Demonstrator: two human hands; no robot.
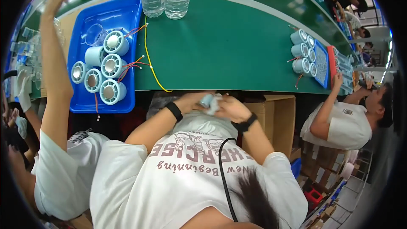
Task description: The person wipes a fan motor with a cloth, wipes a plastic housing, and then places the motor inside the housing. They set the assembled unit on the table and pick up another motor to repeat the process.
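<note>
Dark hair [256, 197] and a black cable [221, 161] hung over the white T-shirt [182, 182] nearest my camera. Past it, I watched the left hand [189, 102] and right hand [234, 108] pinch a blurred pale-blue piece [208, 101] between them, just off the near edge of the green surface [229, 51]. On that surface, a blue tray [114, 15] held round pale-blue units [112, 66] beside two clear bottles [176, 2]. To the right, a co-worker [343, 123] sat beyond a cardboard box [282, 118].
</note>
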